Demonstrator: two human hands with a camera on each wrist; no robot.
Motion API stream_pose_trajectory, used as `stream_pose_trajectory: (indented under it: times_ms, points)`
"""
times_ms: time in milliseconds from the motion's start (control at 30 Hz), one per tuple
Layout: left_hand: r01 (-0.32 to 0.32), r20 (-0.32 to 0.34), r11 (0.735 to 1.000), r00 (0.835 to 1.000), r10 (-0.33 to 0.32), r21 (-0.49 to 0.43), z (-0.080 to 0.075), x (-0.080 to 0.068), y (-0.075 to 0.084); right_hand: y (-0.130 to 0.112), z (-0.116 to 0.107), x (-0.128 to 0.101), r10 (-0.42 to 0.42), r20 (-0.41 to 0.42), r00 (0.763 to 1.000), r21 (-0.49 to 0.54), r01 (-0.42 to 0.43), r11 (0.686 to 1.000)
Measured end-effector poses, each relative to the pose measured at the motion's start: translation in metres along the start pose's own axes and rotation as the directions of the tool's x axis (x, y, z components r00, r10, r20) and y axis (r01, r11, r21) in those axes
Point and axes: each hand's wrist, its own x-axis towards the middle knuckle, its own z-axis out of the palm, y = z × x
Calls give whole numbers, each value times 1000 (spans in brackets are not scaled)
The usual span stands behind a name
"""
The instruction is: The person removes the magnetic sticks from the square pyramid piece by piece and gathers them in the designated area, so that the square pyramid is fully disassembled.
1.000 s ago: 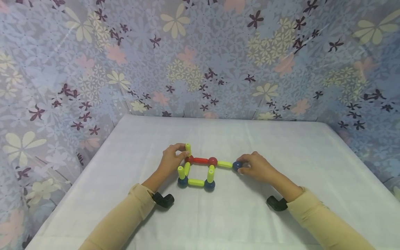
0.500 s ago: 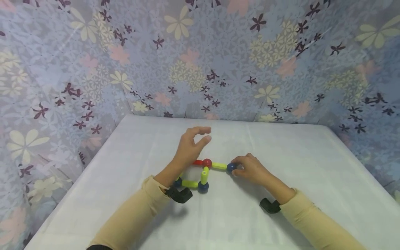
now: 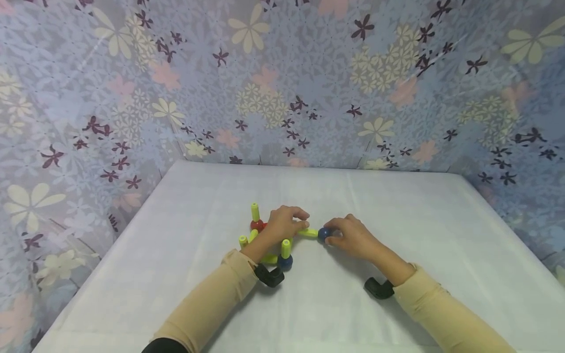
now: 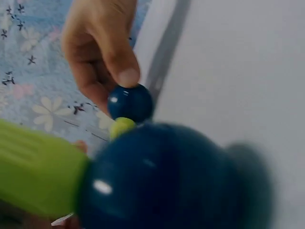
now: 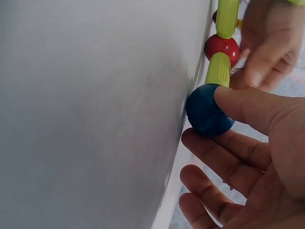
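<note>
my right hand point(image 3: 354, 238) hangs low over the table point(image 3: 379, 196), its thumb and forefinger pinching a blue ball point(image 3: 324, 234) from opposite sides; the two lower fingers curve loosely, apart from it. a yellow-green rod point(image 3: 310, 233) runs leftward from this grip to a red ball point(image 5: 222, 49), seen in the right wrist view. my left hand point(image 3: 284, 224) reaches across the joined pieces, back upward, its thumb and forefinger loosely bent with a small gap between them. its tips point toward my right fingers and sit just above the rod; i cannot tell whether they touch the red ball, which this hand hides in the head view.

left of my left fingers, past the back of the hand, a second red ball point(image 3: 256, 225) carries an upright rod point(image 3: 255, 212). nearer to me than those fingers, a second blue ball point(image 3: 285, 263) bears a short upright rod point(image 3: 286, 248), and another short rod point(image 3: 243, 241) shows left of my wrist. my beige left sleeve point(image 3: 205, 296) and right sleeve point(image 3: 446, 309) trail back toward me behind the fingers, each with a black wrist piece point(image 3: 379, 288) at its cuff.
</note>
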Motion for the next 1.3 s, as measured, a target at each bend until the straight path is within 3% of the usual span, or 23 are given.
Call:
stream_pose_trajectory:
  times_ms: [100,367,833,1067,1300]
  points:
    - [-3,26,997,1000,1,71,4,2,-4,1,0,2,-5,0,1000,8,5,1000]
    - [-33,62,988,998,24,152,6,-2,-5,2,1,5,4,5,1000,35,-4,999]
    - [-79,35,972,997,73,221,7,-4,-9,0,4,7,-14,2,1000,17,14,1000]
    - [-52,-17,976,998,57,213,4,-7,-11,22,-6,-4,18,-34,999,26,-17,1000]
    - [-31,-15,980,999,34,196,5,-7,-12,44,-14,-2,-1,-10,1000,67,1,998]
